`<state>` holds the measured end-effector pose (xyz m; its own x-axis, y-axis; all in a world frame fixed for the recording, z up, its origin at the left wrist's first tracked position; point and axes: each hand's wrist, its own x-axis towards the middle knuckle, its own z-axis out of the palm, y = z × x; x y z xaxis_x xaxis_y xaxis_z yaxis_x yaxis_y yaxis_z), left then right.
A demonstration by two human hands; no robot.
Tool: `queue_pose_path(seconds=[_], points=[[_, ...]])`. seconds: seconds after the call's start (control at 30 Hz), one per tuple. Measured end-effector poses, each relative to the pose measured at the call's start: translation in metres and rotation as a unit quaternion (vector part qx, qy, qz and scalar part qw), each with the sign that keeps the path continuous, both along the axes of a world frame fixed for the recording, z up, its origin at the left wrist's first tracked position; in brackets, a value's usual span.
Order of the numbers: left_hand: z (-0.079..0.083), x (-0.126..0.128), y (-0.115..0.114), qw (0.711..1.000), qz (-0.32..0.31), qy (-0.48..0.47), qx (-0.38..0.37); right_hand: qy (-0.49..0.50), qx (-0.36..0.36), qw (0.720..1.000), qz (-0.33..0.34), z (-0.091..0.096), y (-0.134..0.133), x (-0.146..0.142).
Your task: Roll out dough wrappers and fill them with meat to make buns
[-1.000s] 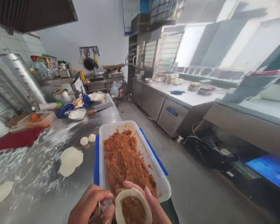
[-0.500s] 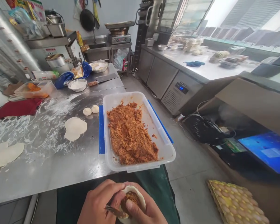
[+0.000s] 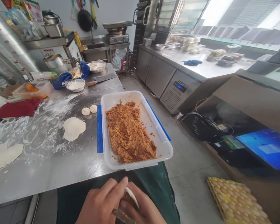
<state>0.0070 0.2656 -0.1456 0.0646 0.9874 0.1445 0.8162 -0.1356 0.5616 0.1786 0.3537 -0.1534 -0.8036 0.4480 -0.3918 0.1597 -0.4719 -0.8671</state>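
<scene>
At the bottom middle, above a dark green apron, my right hand (image 3: 146,205) cups a round dough wrapper (image 3: 132,196) with brown filling inside. My left hand (image 3: 99,200) meets it from the other side, its fingers at the wrapper's rim. A flat, narrow filling tool (image 3: 121,215), partly hidden, is tucked in my left hand beneath the wrapper. Just beyond both hands, a clear plastic tub (image 3: 164,154) holds a mass of reddish-brown filling (image 3: 130,133).
On the floured steel table (image 3: 49,171) lie a flat dough piece (image 3: 74,128), two small dough balls (image 3: 86,111) and larger dough (image 3: 8,155) at left. A cleaver (image 3: 105,77) and flour bowl (image 3: 76,85) sit farther back. Egg trays (image 3: 235,199) stand low right.
The wrapper has tilted up and its rim has drawn in, so less filling shows. My fingers have closed nearer together around it. The view has shifted slightly.
</scene>
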Motion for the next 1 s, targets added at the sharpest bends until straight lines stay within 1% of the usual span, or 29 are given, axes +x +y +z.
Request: queue_pose_path(seconds=[0.07,0.13,0.2,0.27,0.3,0.37,0.43,0.5,0.57,0.6,0.7,0.83,0.9,1.0], points=[[0.000,0.001,0.001,1.000,-0.005,0.010,0.000,0.004,-0.016,1.000,0.014,0.005,0.003,0.000],[-0.001,0.003,0.002,1.000,-0.001,0.010,0.005,-0.004,-0.034,0.999,0.011,0.008,0.006,-0.001],[-0.001,0.004,0.002,0.999,-0.007,0.035,0.013,-0.026,-0.011,1.000,0.006,0.010,0.008,-0.002],[-0.003,0.005,0.002,0.998,-0.023,0.063,0.006,-0.042,0.024,0.999,0.020,0.009,0.009,-0.003],[-0.004,0.005,0.001,0.997,-0.027,0.072,0.003,-0.047,0.027,0.998,0.030,0.008,0.009,-0.004],[-0.006,0.005,0.000,0.997,-0.019,0.071,0.005,-0.051,0.002,0.998,0.040,0.007,0.009,-0.003],[-0.008,0.005,-0.001,0.998,-0.008,0.061,0.013,-0.058,-0.012,0.998,0.033,0.007,0.010,-0.003],[-0.008,0.005,-0.001,0.997,-0.024,0.078,0.014,-0.069,0.032,0.997,0.026,0.007,0.012,-0.003],[-0.008,0.004,-0.001,0.994,-0.045,0.097,0.003,-0.089,0.084,0.992,0.040,0.007,0.014,-0.004],[-0.008,0.004,0.000,0.994,-0.044,0.102,-0.005,-0.095,0.092,0.990,0.051,0.007,0.015,-0.005],[-0.008,0.005,0.000,0.996,-0.026,0.088,-0.014,-0.106,0.073,0.989,0.070,0.009,0.017,-0.006],[-0.008,0.002,0.003,0.993,-0.061,0.096,0.007,-0.097,0.098,0.987,0.085,0.016,0.023,-0.006],[-0.007,-0.002,0.005,0.994,-0.060,0.090,-0.007,-0.061,0.065,0.992,0.084,0.018,0.026,-0.005],[-0.006,-0.007,0.006,0.999,-0.015,0.043,-0.020,0.012,-0.031,0.998,0.051,0.015,0.028,-0.002]])
